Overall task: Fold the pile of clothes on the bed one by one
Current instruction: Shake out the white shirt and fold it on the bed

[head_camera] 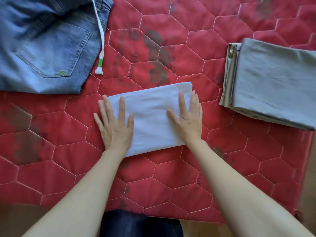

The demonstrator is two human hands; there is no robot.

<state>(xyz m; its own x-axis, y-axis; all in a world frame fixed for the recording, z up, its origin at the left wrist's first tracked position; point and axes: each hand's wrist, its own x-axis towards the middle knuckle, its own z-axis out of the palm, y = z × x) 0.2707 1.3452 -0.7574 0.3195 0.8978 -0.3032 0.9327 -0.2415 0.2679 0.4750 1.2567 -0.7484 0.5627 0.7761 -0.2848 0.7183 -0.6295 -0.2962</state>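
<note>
A pale blue garment (150, 115), folded into a neat rectangle, lies in the middle of the red quilted bed cover (171, 177). My left hand (114, 127) lies flat on its left end, fingers spread. My right hand (188, 120) rests flat on its right end, fingers spread too. Neither hand grips the cloth. Blue jeans (46, 47) lie spread out at the upper left, back pocket up, with a white drawstring (102, 41) trailing beside them.
A stack of folded grey and beige clothes (273, 82) sits at the right. The cover's right edge (306, 168) drops off to a wooden floor. A dark cloth (136, 224) shows at the bottom, between my forearms.
</note>
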